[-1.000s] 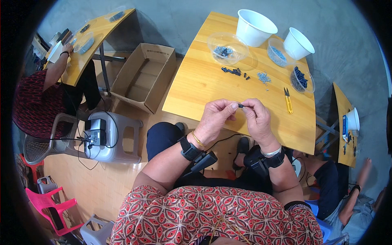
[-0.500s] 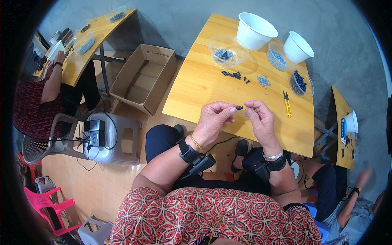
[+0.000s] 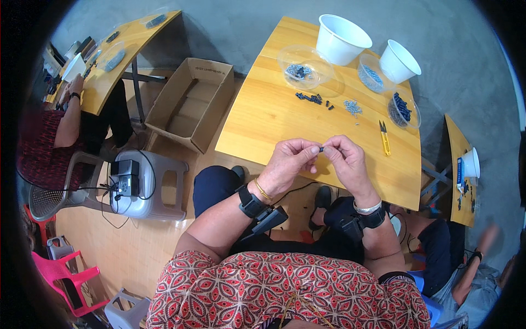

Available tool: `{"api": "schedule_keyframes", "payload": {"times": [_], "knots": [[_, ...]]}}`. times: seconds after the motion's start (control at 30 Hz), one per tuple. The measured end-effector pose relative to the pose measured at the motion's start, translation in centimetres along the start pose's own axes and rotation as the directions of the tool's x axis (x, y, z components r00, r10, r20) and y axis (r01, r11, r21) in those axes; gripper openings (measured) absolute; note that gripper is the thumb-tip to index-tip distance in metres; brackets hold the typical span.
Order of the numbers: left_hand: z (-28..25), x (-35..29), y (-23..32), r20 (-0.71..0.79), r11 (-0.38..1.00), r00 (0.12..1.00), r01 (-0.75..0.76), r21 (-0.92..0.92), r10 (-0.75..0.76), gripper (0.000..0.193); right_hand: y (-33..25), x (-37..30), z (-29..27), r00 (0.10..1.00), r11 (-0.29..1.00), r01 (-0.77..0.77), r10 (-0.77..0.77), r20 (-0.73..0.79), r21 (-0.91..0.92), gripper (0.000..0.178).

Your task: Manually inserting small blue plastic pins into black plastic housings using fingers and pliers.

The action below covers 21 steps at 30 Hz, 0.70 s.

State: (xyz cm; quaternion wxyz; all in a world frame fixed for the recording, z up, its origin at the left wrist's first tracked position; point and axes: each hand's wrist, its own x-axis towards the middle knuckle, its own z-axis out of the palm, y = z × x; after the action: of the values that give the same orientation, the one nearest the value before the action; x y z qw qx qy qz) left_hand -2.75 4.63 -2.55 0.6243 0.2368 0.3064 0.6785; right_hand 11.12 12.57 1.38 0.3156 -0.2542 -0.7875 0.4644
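Note:
Over the front edge of the table my two hands meet fingertip to fingertip. My left hand pinches a small dark cylindrical part, mostly hidden by the fingers. My right hand is closed at the other end of the same part; whether it also holds something tinier I cannot tell. Beyond them lie a small pile of dark parts, two loose ones beside it, and a heap of small silvery pieces. Yellow-handled thread snips lie to the right.
At the table's back stand a clear bowl of mixed pieces, two white tubs, a clear bowl of silvery pieces and one of dark parts. A cardboard box is left. Other people sit at both sides.
My right fingertips have moved left and closed against the dark part, which now shows less between the fingers. The things on the table stay in place.

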Motion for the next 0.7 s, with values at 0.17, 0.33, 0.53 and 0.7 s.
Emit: {"api": "schedule_keyframes", "payload": {"times": [0.17,0.33,0.53,0.7], "knots": [[0.0,-0.7,0.4,0.005,0.999,0.999,0.048,0.017,-0.048,0.01,1.6,0.5,-5.2,0.983,0.903,0.008,-0.086,-0.162,-0.429,0.011],[0.0,-0.8,0.9,0.086,1.0,0.996,0.004,0.003,-0.005,0.012,7.2,0.6,-13.2,0.931,0.544,-0.3,-0.012,-0.366,-0.784,0.017],[1.4,-1.5,1.7,0.079,0.996,0.993,-0.086,0.017,0.084,0.017,8.2,0.1,-13.0,0.903,0.357,-0.426,0.224,-0.366,-0.832,0.026],[3.9,-3.8,3.3,0.142,0.987,0.979,-0.153,0.053,0.145,0.018,6.6,-2.1,-12.0,0.881,0.425,-0.473,0.245,-0.405,-0.772,0.028]]}}
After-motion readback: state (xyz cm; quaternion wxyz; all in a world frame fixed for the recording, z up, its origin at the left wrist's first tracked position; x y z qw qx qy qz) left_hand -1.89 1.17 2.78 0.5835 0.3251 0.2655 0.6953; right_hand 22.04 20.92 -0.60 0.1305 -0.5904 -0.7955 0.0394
